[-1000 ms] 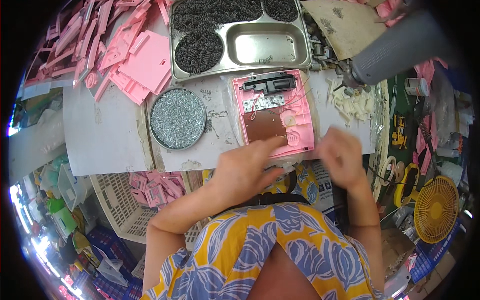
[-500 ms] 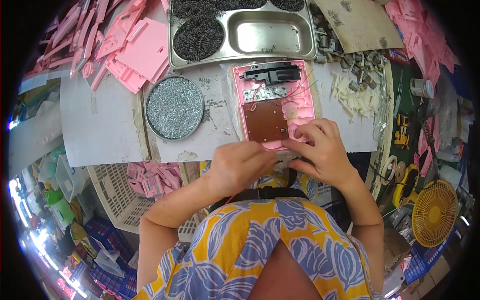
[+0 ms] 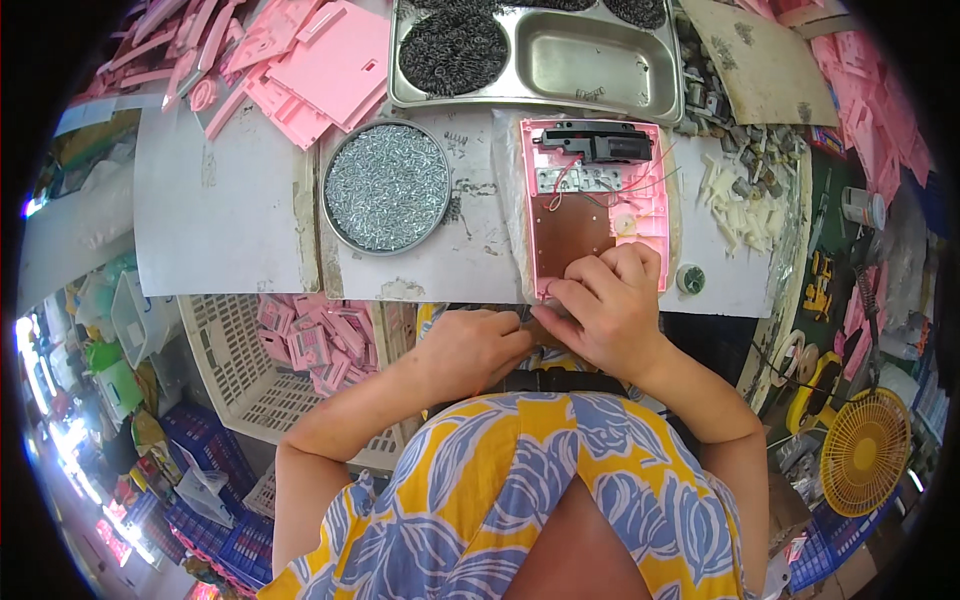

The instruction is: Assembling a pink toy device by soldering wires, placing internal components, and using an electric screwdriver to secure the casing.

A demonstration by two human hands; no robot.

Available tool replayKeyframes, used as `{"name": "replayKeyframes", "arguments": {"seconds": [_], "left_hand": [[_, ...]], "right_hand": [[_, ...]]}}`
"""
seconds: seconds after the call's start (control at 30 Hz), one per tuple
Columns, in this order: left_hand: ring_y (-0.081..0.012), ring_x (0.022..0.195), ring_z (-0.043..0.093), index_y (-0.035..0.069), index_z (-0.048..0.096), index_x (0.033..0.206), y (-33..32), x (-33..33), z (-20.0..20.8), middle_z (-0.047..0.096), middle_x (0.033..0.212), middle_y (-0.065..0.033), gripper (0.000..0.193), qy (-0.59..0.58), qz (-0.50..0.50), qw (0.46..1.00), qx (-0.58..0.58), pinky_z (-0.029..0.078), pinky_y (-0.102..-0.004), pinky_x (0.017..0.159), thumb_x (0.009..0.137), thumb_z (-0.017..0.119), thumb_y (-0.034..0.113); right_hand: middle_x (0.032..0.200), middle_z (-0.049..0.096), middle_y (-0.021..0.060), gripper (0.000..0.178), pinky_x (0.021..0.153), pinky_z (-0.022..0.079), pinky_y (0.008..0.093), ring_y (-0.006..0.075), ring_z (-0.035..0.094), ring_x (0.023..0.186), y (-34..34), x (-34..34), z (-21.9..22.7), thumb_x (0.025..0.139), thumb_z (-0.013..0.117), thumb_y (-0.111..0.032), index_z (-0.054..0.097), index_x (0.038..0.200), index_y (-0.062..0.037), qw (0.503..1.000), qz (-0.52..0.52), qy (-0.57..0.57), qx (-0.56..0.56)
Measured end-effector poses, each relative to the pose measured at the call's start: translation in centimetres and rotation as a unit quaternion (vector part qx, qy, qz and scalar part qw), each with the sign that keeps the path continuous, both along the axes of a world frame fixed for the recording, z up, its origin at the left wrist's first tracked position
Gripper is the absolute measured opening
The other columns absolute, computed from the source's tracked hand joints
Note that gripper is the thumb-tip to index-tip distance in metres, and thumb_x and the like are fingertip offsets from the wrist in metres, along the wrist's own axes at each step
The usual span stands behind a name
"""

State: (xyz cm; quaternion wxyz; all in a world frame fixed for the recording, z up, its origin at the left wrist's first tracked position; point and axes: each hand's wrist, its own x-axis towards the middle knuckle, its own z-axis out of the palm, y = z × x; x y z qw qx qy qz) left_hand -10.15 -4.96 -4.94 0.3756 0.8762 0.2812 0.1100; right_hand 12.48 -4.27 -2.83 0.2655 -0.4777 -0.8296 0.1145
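A rectangular pink plastic housing (image 3: 655, 225) is set on the white worktop (image 3: 490, 260), long axis pointing away. Its near end is overlapped by the right hand (image 3: 608, 305), fingers bent; the left hand (image 3: 470, 345) is curled lower left. Whether anything is clamped cannot be told.

Under the right hand (image 3: 606, 308), the case (image 3: 653, 229) is smooth plastic; beyond it, the tray (image 3: 600, 66) glossy metal; beyond the left hand (image 3: 472, 345), screws (image 3: 388, 187) shiny metal.
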Motion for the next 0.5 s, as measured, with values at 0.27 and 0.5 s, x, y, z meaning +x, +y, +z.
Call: {"name": "replayKeyframes", "arguments": {"seconds": [0.27,0.5], "left_hand": [[-0.0314,0.071,0.062,0.007,0.067,0.101,5.6,1.5,1.7,0.059,0.082,-0.0094,0.031,-0.133,0.071,0.988,0.040,0.050,-0.0405,0.060,0.077,0.082,0.018],[-0.0243,0.061,0.058,0.009,0.072,0.098,7.2,1.3,0.2,0.054,0.074,-0.0050,0.021,-0.170,-0.023,0.976,0.134,0.045,-0.0372,0.052,0.081,0.080,0.016]], "right_hand": [[0.087,0.057,0.0004,0.023,0.087,0.040,0.0450,0.0252,0.054,0.088,0.2,-0.2,0.9,0.069,0.080,-0.025,0.069,0.086,-0.0144,0.998,0.041,-0.027,-0.038],[0.086,0.071,0.0046,0.013,0.078,0.051,0.0279,0.0143,0.065,0.080,14.4,14.7,7.4,0.082,0.075,-0.006,0.070,0.092,0.0014,0.964,-0.197,0.173,-0.052]]}}
